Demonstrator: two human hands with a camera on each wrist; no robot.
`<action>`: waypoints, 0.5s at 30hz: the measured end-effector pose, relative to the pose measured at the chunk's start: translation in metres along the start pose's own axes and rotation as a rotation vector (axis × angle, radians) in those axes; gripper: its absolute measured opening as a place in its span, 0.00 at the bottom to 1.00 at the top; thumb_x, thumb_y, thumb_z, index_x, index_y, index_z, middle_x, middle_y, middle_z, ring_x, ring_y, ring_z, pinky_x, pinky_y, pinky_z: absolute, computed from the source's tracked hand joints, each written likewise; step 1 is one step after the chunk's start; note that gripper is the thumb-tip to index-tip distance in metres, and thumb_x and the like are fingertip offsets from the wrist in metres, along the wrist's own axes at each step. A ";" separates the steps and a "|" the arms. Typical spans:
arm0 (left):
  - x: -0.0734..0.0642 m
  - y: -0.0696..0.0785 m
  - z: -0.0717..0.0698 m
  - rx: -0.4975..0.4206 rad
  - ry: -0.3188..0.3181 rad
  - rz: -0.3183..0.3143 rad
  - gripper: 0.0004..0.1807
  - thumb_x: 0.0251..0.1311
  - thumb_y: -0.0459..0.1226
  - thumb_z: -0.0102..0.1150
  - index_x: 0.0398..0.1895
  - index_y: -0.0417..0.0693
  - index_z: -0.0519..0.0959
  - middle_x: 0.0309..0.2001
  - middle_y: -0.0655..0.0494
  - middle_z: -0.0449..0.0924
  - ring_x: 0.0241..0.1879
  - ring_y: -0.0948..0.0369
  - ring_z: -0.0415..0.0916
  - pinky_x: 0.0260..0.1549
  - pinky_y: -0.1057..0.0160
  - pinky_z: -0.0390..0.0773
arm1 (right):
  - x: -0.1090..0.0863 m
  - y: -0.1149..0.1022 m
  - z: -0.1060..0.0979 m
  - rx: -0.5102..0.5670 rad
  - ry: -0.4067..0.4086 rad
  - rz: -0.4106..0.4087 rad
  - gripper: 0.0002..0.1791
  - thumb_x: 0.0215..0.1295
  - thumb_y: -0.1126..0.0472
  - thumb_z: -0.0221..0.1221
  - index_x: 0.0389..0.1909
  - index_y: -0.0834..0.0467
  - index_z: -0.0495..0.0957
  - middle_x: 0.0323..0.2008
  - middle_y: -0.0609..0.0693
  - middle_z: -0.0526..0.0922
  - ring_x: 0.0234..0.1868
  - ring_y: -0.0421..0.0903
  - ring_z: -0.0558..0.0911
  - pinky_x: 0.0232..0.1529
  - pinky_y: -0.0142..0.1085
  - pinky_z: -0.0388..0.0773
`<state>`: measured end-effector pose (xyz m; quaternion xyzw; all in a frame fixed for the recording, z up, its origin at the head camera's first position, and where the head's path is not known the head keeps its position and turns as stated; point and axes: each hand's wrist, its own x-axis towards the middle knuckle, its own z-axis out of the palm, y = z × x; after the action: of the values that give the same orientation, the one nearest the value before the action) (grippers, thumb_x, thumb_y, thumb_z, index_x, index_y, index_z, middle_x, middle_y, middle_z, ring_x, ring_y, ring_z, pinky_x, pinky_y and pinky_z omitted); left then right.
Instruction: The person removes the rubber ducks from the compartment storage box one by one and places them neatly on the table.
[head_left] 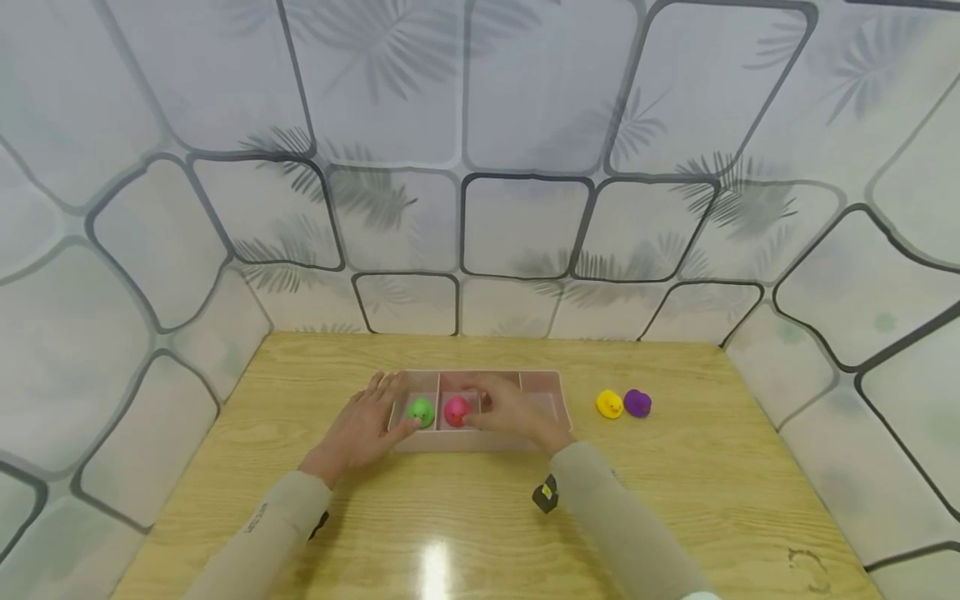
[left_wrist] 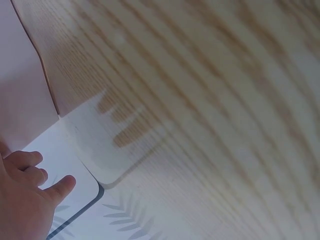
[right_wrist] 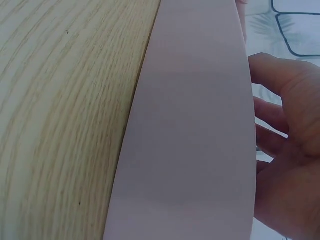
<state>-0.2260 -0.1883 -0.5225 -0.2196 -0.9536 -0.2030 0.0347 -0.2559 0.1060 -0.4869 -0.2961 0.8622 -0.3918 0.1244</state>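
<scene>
Beige sleeves crossed the table to a pink tray, its 2 leftmost compartments already holding a green duck and a pink duck. The left hand lay straight-fingered at the tray's left edge; the right hand, at the pink duck, partly screened the 3rd, its grip unclear. Toward the table's back-right corner, a yellow duck and purple duck lay outside.

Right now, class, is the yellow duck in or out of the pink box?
Out: in the head view, the yellow duck sits on the table, right of the pink box and beside the purple duck.
</scene>
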 end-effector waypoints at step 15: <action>0.001 0.000 0.001 0.003 0.007 -0.003 0.50 0.75 0.65 0.49 0.86 0.45 0.50 0.82 0.36 0.57 0.82 0.36 0.50 0.74 0.30 0.62 | 0.009 -0.001 0.008 -0.182 0.030 0.050 0.35 0.65 0.59 0.72 0.72 0.58 0.75 0.71 0.58 0.77 0.72 0.58 0.76 0.73 0.54 0.73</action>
<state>-0.2267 -0.1880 -0.5236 -0.2173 -0.9542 -0.2022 0.0381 -0.2592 0.0951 -0.4914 -0.2786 0.9030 -0.3132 0.0939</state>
